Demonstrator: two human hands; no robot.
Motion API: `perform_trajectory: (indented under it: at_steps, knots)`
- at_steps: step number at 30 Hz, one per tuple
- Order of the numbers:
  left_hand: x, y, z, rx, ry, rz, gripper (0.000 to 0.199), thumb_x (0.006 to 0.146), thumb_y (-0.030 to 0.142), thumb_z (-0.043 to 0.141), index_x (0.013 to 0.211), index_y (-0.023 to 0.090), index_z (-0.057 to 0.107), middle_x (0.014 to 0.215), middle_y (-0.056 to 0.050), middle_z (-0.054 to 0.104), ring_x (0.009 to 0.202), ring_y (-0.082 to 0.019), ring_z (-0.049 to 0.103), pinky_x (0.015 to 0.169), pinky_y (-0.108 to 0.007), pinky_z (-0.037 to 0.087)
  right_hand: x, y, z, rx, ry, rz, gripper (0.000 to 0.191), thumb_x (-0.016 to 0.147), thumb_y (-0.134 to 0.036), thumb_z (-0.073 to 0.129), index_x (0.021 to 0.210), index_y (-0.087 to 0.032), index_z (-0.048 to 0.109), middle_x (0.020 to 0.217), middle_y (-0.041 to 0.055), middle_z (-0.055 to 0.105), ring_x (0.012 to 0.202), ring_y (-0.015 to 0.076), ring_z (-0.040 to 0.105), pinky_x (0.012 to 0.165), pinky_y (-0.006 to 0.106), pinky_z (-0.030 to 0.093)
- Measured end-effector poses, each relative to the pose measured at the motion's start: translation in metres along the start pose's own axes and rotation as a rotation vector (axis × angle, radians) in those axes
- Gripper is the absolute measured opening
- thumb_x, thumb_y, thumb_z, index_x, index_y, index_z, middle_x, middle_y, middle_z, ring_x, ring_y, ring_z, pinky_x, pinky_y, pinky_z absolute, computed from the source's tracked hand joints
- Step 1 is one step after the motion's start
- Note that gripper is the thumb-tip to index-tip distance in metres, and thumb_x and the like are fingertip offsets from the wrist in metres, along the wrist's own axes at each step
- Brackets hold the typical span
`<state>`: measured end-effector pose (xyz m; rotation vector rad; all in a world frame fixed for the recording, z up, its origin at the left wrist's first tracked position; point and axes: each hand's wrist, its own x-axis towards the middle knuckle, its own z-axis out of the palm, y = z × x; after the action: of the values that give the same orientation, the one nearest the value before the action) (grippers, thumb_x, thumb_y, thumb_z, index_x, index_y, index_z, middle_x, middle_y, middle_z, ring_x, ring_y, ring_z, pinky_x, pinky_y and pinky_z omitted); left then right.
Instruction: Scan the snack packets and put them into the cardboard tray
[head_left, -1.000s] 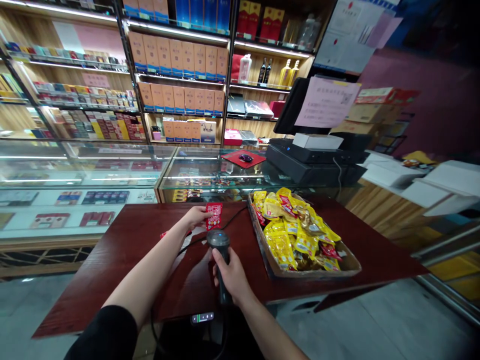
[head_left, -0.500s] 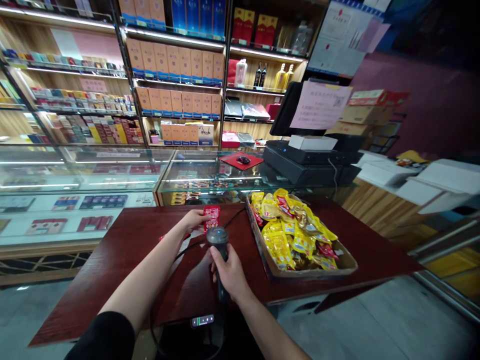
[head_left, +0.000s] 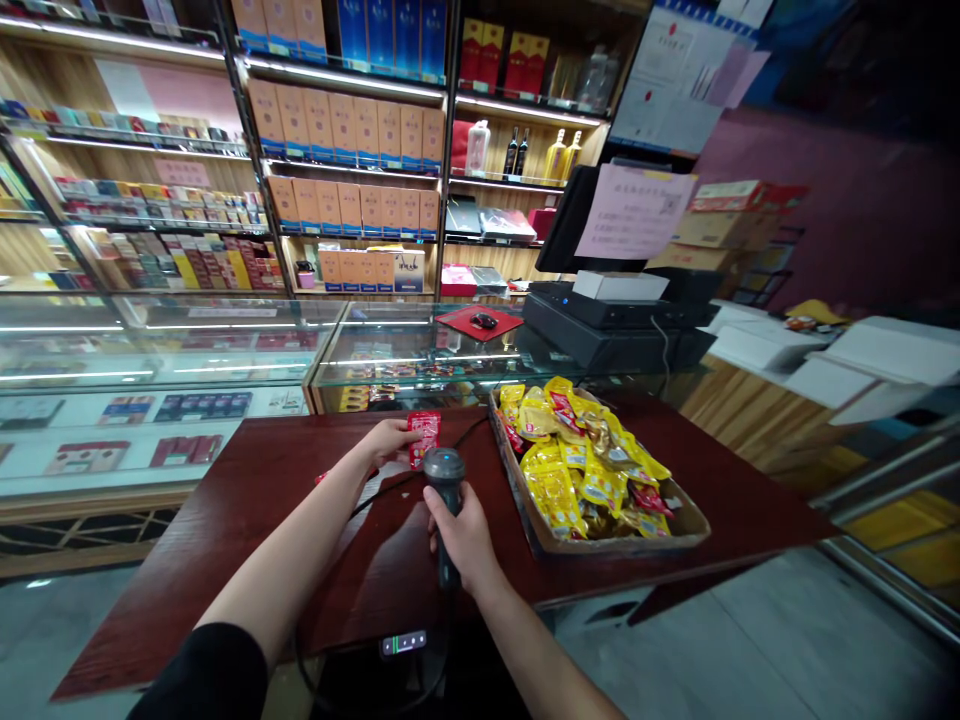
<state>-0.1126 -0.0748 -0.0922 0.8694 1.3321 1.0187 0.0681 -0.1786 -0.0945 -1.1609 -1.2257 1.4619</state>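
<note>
Between the thumb and fingers of my left hand (head_left: 388, 440) is a small red snack packet (head_left: 425, 438), its printed side facing me. My right hand (head_left: 463, 540) is wrapped round the handle of a black barcode scanner (head_left: 444, 470), whose head stands just in front of the packet's lower right corner. A black cable runs across the dark red table (head_left: 277, 470) behind the hands. To the right, a shallow cardboard box (head_left: 600, 546) holds a heap of yellow and red snack packets (head_left: 559, 485). Something small and red is partly hidden behind my left forearm.
A glass display counter (head_left: 405, 350) borders the table's far side, carrying a red mouse pad (head_left: 461, 318) with a mouse (head_left: 484, 321) and a black till (head_left: 600, 325) with a monitor. Shelves of boxed goods (head_left: 352, 130) line the wall. A lit phone screen (head_left: 404, 643) shows at the table's near edge.
The barcode scanner in my right hand has shifted slightly right and tilted more upright. My left hand keeps the red packet in nearly the same place.
</note>
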Motion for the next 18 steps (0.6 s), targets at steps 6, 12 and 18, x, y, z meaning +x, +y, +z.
perform_trajectory:
  at_steps: [6, 12, 18]
  knots:
    - [-0.005, 0.009, -0.003, -0.010, -0.062, -0.016, 0.037, 0.058, 0.032, 0.085, 0.084, 0.011, 0.068, 0.076, -0.007, 0.071, 0.061, -0.015, 0.065, 0.054, -0.026, 0.055, 0.016, 0.004, -0.011, -0.025, 0.144, -0.131, 0.039, 0.068, -0.048, 0.071, 0.087, -0.021, 0.051, 0.064, -0.0029, 0.061, 0.038, 0.0095, 0.049, 0.036, 0.022, 0.040]
    - [-0.009, 0.031, 0.012, -0.038, -0.191, -0.016, 0.033, 0.066, 0.031, 0.081, 0.090, 0.013, 0.067, 0.081, -0.009, 0.071, 0.065, -0.016, 0.067, 0.058, -0.027, 0.057, 0.007, -0.021, -0.045, -0.024, 0.135, -0.200, 0.038, 0.072, -0.046, 0.068, 0.098, -0.021, 0.056, 0.077, 0.0022, 0.066, 0.045, 0.0126, 0.056, 0.037, 0.025, 0.044]
    - [-0.021, 0.078, 0.083, -0.048, -0.578, 0.012, 0.035, 0.069, 0.019, 0.080, 0.101, 0.013, 0.068, 0.103, -0.012, 0.070, 0.085, -0.019, 0.069, 0.074, -0.030, 0.058, 0.023, -0.082, -0.106, 0.099, 0.297, -0.306, 0.046, 0.068, -0.041, 0.072, 0.107, -0.023, 0.057, 0.100, 0.0052, 0.069, 0.076, 0.0220, 0.069, 0.061, 0.034, 0.058]
